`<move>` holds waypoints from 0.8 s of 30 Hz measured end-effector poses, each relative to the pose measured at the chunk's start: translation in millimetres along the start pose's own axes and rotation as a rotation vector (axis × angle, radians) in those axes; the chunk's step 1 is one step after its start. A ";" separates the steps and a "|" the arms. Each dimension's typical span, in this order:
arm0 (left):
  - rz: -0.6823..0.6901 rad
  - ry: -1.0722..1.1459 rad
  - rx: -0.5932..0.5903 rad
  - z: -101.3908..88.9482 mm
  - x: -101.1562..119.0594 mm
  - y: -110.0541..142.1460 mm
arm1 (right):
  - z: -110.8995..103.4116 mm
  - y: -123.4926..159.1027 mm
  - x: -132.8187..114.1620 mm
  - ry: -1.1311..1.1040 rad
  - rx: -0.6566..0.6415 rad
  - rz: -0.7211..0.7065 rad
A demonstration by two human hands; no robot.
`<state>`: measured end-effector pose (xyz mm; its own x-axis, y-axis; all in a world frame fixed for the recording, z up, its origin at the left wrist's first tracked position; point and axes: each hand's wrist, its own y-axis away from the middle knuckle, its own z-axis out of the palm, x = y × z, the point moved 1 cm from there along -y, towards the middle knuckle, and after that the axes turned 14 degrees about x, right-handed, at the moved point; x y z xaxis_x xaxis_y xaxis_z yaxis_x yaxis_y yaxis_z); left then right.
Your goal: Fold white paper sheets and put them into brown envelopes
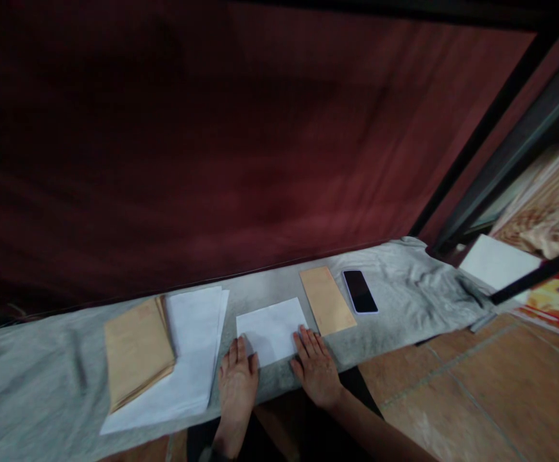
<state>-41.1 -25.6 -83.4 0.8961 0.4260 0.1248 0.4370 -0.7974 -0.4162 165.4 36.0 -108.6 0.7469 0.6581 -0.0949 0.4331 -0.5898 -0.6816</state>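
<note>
L hand (238, 378) & R hand (318, 370) were laid flat, fingers extended, nothing gripped; white sheet (273, 326) was best steadied w/ even pressure tbh.

Head-worn camera; looks forward (and down) onto grey cloth (404, 301)

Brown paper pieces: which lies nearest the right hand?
The single piece between the small white paper and the phone; the other pieces lie stacked, partly on larger white sheets.
</note>
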 end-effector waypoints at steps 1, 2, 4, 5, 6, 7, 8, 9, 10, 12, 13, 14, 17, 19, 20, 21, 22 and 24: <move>-0.005 0.002 -0.011 -1.0 -1.2 -2.5 | -0.1 0.1 -0.2 0.000 0.000 0.003; -0.014 0.007 -0.021 -1.6 -2.5 -5.0 | -0.1 0.2 -0.3 0.000 0.002 0.005; -0.047 0.026 -0.034 -1.7 -4.8 -9.0 | -0.1 0.5 -0.4 -0.003 0.007 0.006; -0.069 0.037 -0.039 -1.6 -5.5 -10.5 | -0.1 0.7 -0.3 -0.005 0.011 0.007; -0.090 0.047 -0.043 -1.6 -5.7 -11.5 | -0.1 0.9 -0.1 -0.006 0.013 0.007; -0.110 0.054 -0.049 -1.8 -5.4 -12.2 | -0.2 1.0 0.1 -0.007 0.014 0.004; -0.124 0.059 -0.055 -2.4 -4.7 -12.5 | -0.2 1.1 0.3 -0.008 0.013 0.001; -0.133 0.063 -0.061 -3.2 -3.7 -12.7 | -0.2 1.2 0.6 -0.009 0.012 0.000; -0.140 0.066 -0.067 -4.1 -2.6 -12.8 | -0.2 1.3 0.8 -0.011 0.011 -0.002; -0.157 0.074 -0.084 -5.8 -1.2 -13.2 | 0.2 1.6 1.2 -0.015 0.011 -0.003; -0.172 0.085 -0.096 -6.1 -1.0 -13.4 | 0.5 1.9 1.3 -0.016 0.011 -0.002; -0.188 0.106 -0.111 -6.1 -1.4 -13.7 | 0.8 2.3 1.5 -0.017 0.011 0.000; -0.247 0.194 -0.158 -3.4 -4.9 -14.4 | 1.7 3.6 2.0 -0.015 0.004 0.004; -0.283 0.239 -0.174 -0.9 -8.1 -14.6 | 2.0 3.6 2.1 -0.017 -0.001 0.005; -0.294 0.256 -0.177 0.2 -9.6 -14.6 | 2.2 2.8 1.9 -0.018 -0.004 0.006; -0.301 0.271 -0.176 1.1 -10.8 -14.7 | 2.4 1.5 1.3 -0.019 -0.006 0.010; -0.304 0.289 -0.172 1.7 -11.8 -15.0 | 2.7 -0.5 0.4 -0.020 -0.007 0.016; -0.313 0.328 -0.167 2.4 -12.9 -15.8 | 4.1 -6.2 -3.3 -0.028 -0.011 0.024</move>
<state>-59.9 -17.4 -80.6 0.6853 0.5205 0.5093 0.6718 -0.7218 -0.1663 158.2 39.4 -107.0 0.7427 0.6567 -0.1311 0.4211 -0.6102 -0.6711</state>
